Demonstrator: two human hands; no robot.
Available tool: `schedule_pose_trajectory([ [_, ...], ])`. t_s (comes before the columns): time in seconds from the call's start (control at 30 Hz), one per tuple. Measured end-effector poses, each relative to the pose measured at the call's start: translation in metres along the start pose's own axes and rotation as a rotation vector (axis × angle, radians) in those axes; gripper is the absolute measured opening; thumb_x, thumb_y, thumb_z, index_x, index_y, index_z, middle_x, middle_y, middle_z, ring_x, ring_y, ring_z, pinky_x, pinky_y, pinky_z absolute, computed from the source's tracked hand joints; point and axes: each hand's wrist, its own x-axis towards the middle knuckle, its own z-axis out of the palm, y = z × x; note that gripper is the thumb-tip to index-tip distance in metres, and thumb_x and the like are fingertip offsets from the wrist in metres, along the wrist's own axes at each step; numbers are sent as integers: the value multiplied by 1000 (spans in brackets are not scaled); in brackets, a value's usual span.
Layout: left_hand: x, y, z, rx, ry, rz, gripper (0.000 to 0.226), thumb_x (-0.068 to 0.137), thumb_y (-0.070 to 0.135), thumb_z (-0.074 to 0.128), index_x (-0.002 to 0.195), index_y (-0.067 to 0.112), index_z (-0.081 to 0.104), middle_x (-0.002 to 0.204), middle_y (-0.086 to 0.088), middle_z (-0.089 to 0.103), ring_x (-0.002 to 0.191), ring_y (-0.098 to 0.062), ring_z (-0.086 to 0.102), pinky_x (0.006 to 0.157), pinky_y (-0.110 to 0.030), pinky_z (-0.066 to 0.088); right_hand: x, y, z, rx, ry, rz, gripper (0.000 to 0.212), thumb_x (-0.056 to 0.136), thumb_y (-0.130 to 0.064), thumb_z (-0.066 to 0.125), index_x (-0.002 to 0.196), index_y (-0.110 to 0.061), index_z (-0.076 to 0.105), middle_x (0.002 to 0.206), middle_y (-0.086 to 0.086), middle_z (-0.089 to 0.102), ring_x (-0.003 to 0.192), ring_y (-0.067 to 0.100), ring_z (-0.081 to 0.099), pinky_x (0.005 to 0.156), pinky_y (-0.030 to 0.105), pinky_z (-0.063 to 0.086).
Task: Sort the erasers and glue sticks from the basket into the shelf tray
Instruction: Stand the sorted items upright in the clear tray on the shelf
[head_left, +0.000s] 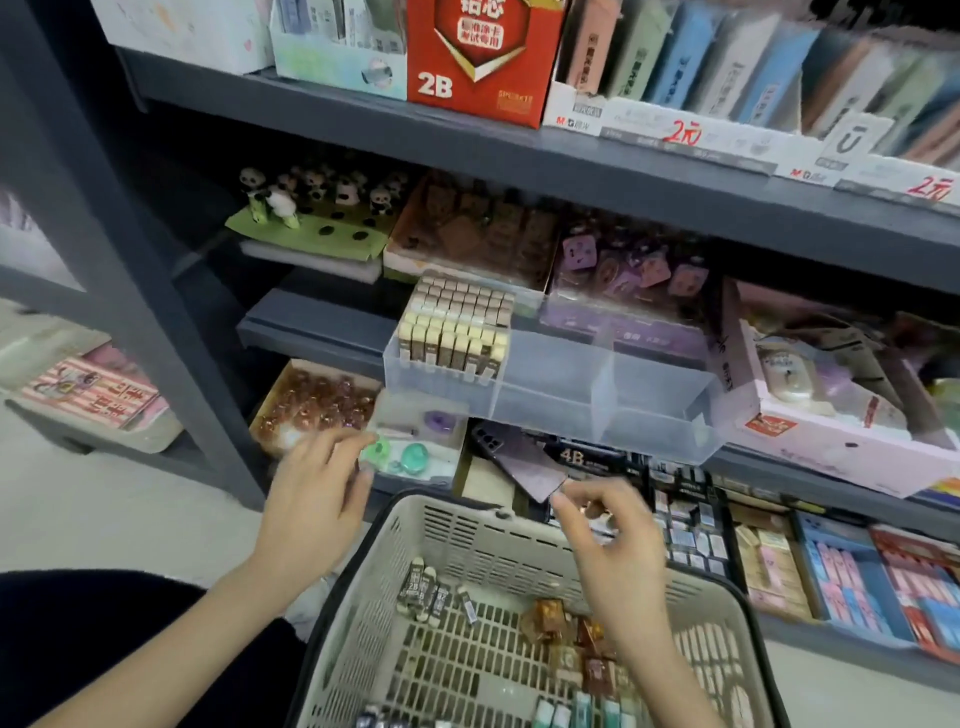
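Head view, the only one we have: we see the basket (519, 525) low in frame, its far rim under the shelf edge, with the clear shelf tray (550, 395) above and beyond it. The tray's left compartment holds a block of erasers (454, 327) standing on end, long axes upright; its middle and right compartments look bare. In the basket, a loose cluster of dark-sleeved 2B erasers (426, 592) lies flat on the mesh floor, long axes roughly toward the shelf, slightly fanned; amber-wrapped pieces (571, 639) sit in a jumble to their right, and green-capped sticks (582, 709), likely the glue, lie at the near edge. The left hand (311, 499) hovers outside the basket's left rim, fingers loosely spread, holding nothing we can see. The right hand (613, 545) is over the basket's far side, fingers curled; whether it pinches something small we cannot tell through the blur. Our judgement: the step is picking the next item. Done well, that means taking one kind at a time, turning each eraser upright to match the standing rows, and keeping glue sticks in a separate compartment.
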Motion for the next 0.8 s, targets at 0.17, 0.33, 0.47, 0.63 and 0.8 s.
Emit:
schedule_pose_trajectory([
  [0.17,-47,-17,44,40,-223,47,48,88,35,38,122,7,58,108,-11,62,98,-30,57,88,-33,39,-48,83,58,-7,-415,435,10,87,-26,67,95,-27,61,91,-13,64,87,6,62,78,20,51],
  [0.33,-75,-24,76,34,-313,67,53,89,34,37,135,9,44,107,-11,61,102,-18,42,88,-26,38,-80,143,123,-20,-563,712,47,89,-27,65,128,-9,49,113,2,58,91,13,56,85,30,50],
  [0.47,-82,-27,87,-31,-296,7,56,92,33,35,143,10,35,106,-7,59,99,-14,41,88,-25,32,-79,177,169,-240,-528,738,62,86,-38,65,135,-9,41,132,11,46,115,27,51,98,36,44],
  [0.63,-83,-27,91,-70,-291,-44,59,93,36,33,147,16,26,109,-6,61,100,-16,45,83,-33,44,-84,191,222,-177,-421,846,58,83,-49,64,120,-4,55,112,14,62,102,31,60,86,39,52],
  [0.8,-86,-28,90,-125,-324,-96,60,94,41,31,150,23,18,115,-4,59,106,-19,47,87,-29,38,-88,179,245,133,-220,1046,60,74,-52,72,109,-5,60,97,4,67,89,25,64,85,41,54],
])
